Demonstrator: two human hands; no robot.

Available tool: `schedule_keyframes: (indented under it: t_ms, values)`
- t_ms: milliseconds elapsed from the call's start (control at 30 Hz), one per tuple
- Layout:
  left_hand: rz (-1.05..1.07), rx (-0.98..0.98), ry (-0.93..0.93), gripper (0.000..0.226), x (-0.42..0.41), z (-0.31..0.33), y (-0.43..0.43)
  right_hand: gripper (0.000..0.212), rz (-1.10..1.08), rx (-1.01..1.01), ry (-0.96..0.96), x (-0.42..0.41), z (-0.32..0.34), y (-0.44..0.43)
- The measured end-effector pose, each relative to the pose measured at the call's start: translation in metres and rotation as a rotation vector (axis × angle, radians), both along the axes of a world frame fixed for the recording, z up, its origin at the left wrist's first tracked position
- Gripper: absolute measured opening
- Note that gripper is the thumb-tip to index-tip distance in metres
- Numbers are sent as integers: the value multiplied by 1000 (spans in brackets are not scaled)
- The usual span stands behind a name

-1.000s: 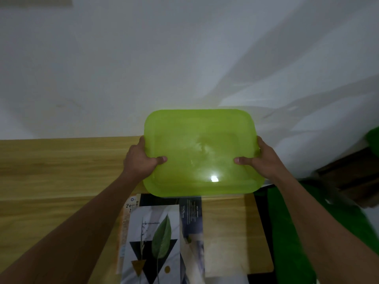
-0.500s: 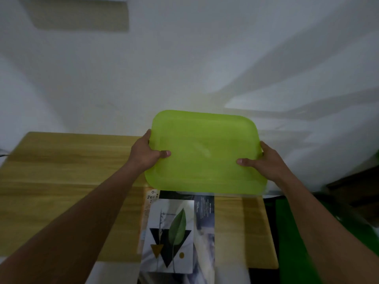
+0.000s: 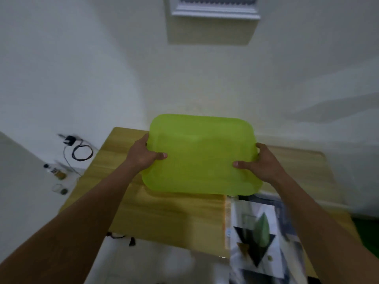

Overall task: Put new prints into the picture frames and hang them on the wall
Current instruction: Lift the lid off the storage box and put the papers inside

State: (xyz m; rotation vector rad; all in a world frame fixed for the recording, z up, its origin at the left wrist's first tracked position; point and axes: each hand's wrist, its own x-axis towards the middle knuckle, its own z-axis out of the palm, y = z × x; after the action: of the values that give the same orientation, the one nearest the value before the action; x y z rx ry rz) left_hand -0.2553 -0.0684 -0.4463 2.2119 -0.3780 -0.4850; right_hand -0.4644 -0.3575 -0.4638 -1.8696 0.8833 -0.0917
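Two edges of the green lid [image 3: 201,156] are gripped, thumbs on top and fingers curled under, by the left hand [image 3: 143,156] and right hand [image 3: 261,163]; it is best lowered level, clear of the leaf print [image 3: 256,232] lying on the table [image 3: 164,212] at near right.

You are carrying the green plastic tray [image 3: 202,158] leftward, away from the leaf print [image 3: 256,232] | your view is swinging left and up | a white picture frame [image 3: 215,13] on the wall and floor cables [image 3: 82,153] are coming into view
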Motion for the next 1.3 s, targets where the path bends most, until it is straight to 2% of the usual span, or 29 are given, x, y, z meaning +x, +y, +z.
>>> schedule_keyframes:
  t_ms: [67,167,267,400,500,567,800,967,1300]
  values:
    - [2,-5,5,77,29,-13,35,106,-2,-25,14,30,-9,35]
    - [-6,16,5,77,76,-37,78,103,2,-60,60,76,-24,82]
    - [10,52,14,89,118,-62,103,111,7,-139,93,118,-53,107]
    - [33,158,3,104,163,-97,125,109,42,-196,185,169,-81,133]
    - [-6,265,-44,106,189,-122,130,123,61,-205,262,197,-104,145]
    - [-25,311,-70,105,201,-134,131,123,80,-216,306,209,-121,149]
    - [-61,358,-58,102,209,-155,145,98,167,-367,413,216,-143,161]
    - [-117,512,-129,99,211,-155,146,90,221,-455,445,215,-146,166]
    - [-90,576,-183,90,201,-145,135,80,201,-441,314,199,-126,169]
